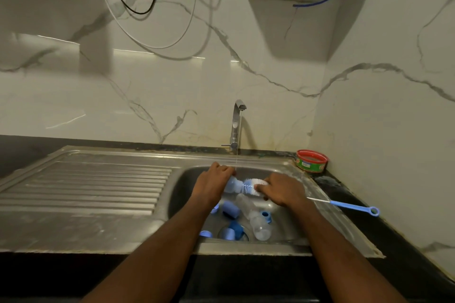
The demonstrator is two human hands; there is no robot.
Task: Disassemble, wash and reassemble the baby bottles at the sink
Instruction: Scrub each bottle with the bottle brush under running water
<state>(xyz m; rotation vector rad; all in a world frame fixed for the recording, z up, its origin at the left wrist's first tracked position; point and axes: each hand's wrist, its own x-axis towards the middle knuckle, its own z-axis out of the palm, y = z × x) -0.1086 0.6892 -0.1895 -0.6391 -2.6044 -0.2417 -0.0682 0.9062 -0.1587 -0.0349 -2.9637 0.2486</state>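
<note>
Currently I am in the washing stage. My left hand (pixel 213 181) grips a small clear bottle (pixel 231 183) lying sideways over the sink (pixel 290 231), directly under the thin stream from the tap (pixel 237 125). My right hand (pixel 282 190) is clenched round the bottle brush (pixel 253 186), whose bristle end sits at the bottle mouth.

Procedure, as I judge it:
1. Keep the bottle mouth aligned with the brush shaft so the twisted wire does not bend.
2. Push and twist the brush together; rotating the bottle with the left hand should help reach the whole inner wall.
3. Hold the work under the water so loosened residue flushes out.
4. Grip firmly; wet plastic is likely to be slippery.

Materials: the bottle is thin, translucent plastic, rounded in section. The brush has a white sponge-like head and soft blue-and-white bristles on a wire core. A second clear bottle (pixel 256 219) lies in the near part of the basin, with several blue caps and rings (pixel 231 210) around it near the drain. The sink is dull brushed steel with a ribbed draining board (pixel 98 184) at left. A slim blue-handled brush (pixel 349 205) rests on the right edge; a red-rimmed tub (pixel 311 160) stands in the far right corner.
</note>
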